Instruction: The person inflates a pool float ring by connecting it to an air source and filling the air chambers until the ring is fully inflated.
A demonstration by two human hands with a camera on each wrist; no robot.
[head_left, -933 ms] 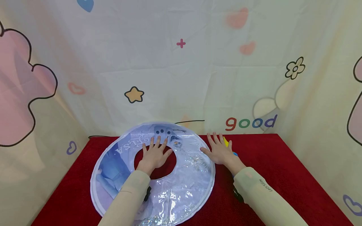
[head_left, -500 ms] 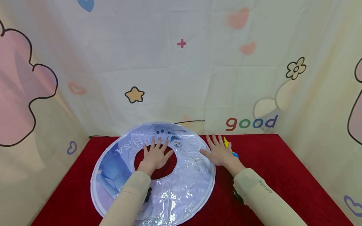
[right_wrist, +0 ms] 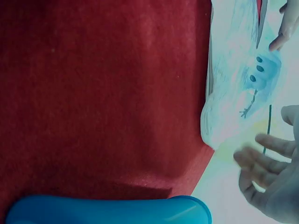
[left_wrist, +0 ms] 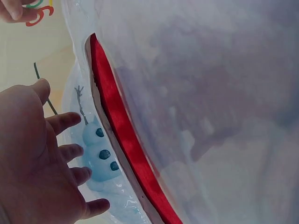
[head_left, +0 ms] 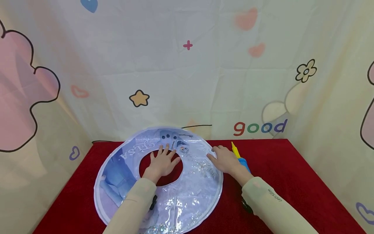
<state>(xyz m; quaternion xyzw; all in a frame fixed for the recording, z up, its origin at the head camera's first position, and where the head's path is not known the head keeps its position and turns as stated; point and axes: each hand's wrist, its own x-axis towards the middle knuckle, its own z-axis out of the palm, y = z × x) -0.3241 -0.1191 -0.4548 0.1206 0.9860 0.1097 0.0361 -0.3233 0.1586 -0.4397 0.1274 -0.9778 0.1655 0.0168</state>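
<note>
A swim ring with a pale blue and lilac snowman print lies on the red cloth. My left hand is over its central hole, fingers spread and holding nothing. In the left wrist view, that hand is seen palm-on, beside the printed snowman. My right hand is at the ring's right rim, its fingers bent and nothing in its grasp; the right wrist view shows the fingers loosely curved. Just right of this hand is a blue hand pump with a yellow nozzle, partly hidden by the forearm.
Red cloth covers the table, which ends at a pale printed curtain behind. Curtain also hangs at both sides. A dark object shows under the right sleeve. The pump's blue barrel lies along the bottom of the right wrist view.
My right hand's spread fingers have bent and drawn back, baring more of the pump. The left hand has shifted slightly down, fingers still spread. The ring has stayed put.
</note>
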